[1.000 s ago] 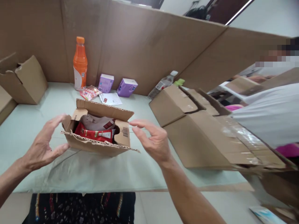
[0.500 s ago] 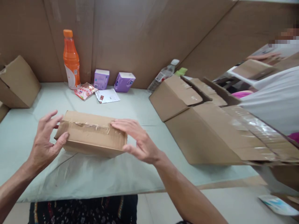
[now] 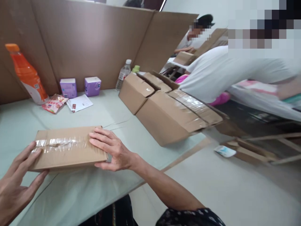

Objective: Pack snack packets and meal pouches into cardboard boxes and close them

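A brown cardboard box, closed with clear tape along its top, is held between my two hands over the table's near part. My left hand grips its left end, fingers on the taped top and thumb along the lower front edge. At the right end, my right hand lies with fingers across the top and thumb on the front side. Whether the box's underside rests on the cloth is hard to tell.
Behind the box are an orange drink bottle, a pink packet, a white packet and two purple tissue packs. To the right stand larger cardboard boxes and a clear bottle. Co-workers sit beyond a cardboard partition.
My view has swung right. The box now shows its taped face more squarely upward, and both hands have closed in on its ends.
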The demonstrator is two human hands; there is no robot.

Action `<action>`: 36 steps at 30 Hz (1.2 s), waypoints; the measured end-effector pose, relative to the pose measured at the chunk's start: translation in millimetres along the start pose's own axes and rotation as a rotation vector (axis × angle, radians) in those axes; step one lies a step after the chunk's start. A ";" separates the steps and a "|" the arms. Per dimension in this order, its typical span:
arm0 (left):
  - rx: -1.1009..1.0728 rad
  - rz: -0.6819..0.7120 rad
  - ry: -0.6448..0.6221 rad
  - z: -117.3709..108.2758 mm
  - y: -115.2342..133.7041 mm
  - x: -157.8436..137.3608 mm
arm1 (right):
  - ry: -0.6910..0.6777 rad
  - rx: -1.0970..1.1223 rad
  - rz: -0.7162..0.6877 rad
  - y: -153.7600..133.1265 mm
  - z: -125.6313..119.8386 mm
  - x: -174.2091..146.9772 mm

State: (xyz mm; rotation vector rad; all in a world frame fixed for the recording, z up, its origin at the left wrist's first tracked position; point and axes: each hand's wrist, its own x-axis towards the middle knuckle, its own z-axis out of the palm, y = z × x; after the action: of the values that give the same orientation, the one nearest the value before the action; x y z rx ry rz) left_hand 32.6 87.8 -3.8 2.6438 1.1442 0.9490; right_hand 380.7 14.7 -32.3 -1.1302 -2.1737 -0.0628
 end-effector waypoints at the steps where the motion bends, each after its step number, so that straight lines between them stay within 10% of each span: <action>1: -0.017 0.044 -0.019 8.4 4.2 10.8 | 0.003 -0.012 0.037 5.3 -5.7 -7.7; 11: -0.244 0.017 -0.186 196.8 89.1 206.9 | 0.160 -0.469 0.674 93.1 -60.0 -48.0; 18: -0.213 0.188 -0.515 286.8 141.6 210.1 | 0.206 -0.614 0.968 156.0 -56.2 5.1; 27: -0.131 0.358 -0.762 214.9 105.1 108.2 | 0.394 -0.578 0.823 125.6 -24.9 -49.0; 36: -0.199 0.387 -0.794 107.3 70.1 -28.0 | -0.269 -0.215 0.396 40.2 87.8 -38.1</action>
State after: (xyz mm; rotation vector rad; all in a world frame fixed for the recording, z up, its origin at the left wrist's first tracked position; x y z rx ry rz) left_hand 124.3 33.8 -80.5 2.6783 0.3462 -0.0183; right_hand 377.7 42.1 -132.4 -1.7620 -2.1632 0.0335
